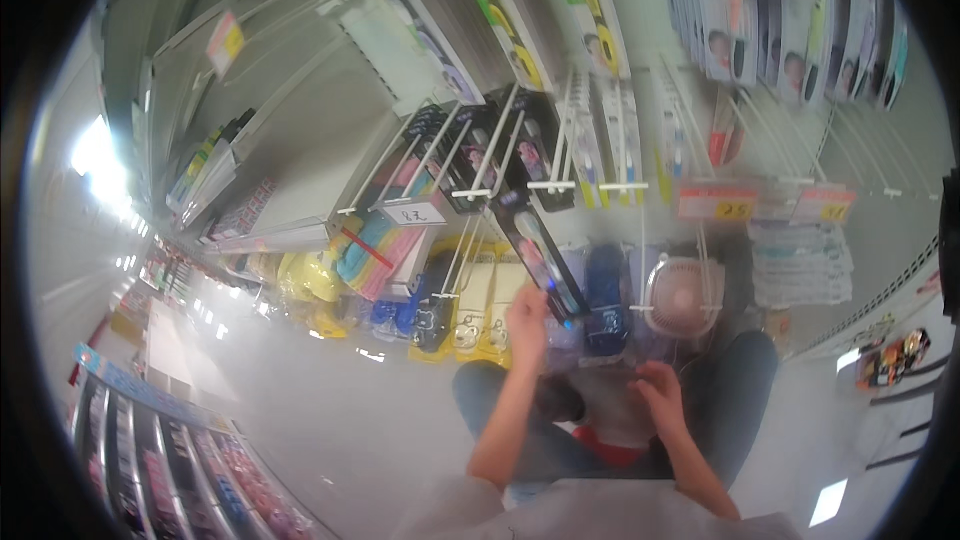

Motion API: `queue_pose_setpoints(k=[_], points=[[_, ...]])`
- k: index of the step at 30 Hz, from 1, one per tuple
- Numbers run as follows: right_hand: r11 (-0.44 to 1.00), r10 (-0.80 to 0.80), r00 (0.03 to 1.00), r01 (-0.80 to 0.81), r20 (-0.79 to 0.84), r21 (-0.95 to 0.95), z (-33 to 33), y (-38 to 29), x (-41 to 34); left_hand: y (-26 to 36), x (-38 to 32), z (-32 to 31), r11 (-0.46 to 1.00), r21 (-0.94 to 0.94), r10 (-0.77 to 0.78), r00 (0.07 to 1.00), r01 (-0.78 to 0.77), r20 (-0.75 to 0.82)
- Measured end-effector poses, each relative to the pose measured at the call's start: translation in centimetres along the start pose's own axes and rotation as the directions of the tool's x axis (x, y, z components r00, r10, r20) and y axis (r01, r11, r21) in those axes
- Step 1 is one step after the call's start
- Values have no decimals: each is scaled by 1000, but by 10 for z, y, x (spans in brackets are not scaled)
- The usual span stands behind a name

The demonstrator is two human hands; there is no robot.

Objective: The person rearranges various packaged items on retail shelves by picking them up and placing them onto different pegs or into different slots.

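Note:
My left hand (pixel 528 319) grips the lower left edge of a long dark toothbrush package (pixel 538 259). The package is tilted, its upper end close to the tips of white display hooks (pixel 474 193). Several similar dark toothbrush packages (pixel 480 150) hang from the hooks behind it. Loosely curled over my lap, my right hand (pixel 664 397) has its fingers apart and nothing visible in it. It is below a pink fan-shaped item in clear packaging (pixel 684 296). Dark blue packaged slippers (pixel 606 300) lie just right of my left hand.
Cream slippers in yellow packaging (pixel 480 307) line the bottom shelf. Red-and-white price tags (pixel 718 202) jut out at right, beside bare hooks. Striped pastel towels (pixel 382 251) sit on a shelf at left. A rack of small goods (pixel 202 472) stands at lower left.

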State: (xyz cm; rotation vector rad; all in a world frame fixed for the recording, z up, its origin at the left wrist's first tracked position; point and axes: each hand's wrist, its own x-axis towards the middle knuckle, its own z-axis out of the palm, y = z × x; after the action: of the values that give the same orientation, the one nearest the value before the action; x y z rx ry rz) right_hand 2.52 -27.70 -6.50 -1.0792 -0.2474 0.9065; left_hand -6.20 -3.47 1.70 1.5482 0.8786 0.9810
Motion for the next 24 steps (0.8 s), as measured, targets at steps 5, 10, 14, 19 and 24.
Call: queue_pose_setpoints(k=[5,10,14,19,24], points=[[977,115,983,-138,-140,-162,-16,20,7,16,93,6,958,-254,137,991,-132,4],[980,136,986,-148,-95,-131,-23,41,2,28,121,19,960,-208,206,975,-186,81],[968,178,979,-192,-96,-162,-27,44,3,25,147,20,985,-63,160,987,-158,30],[954,149,989,-142,5,-265,-17,46,3,6,171,19,981,-51,184,983,-185,-12],[919,193,981,-170,29,-356,-22,49,5,0,172,29,973,-101,214,975,-208,53]])
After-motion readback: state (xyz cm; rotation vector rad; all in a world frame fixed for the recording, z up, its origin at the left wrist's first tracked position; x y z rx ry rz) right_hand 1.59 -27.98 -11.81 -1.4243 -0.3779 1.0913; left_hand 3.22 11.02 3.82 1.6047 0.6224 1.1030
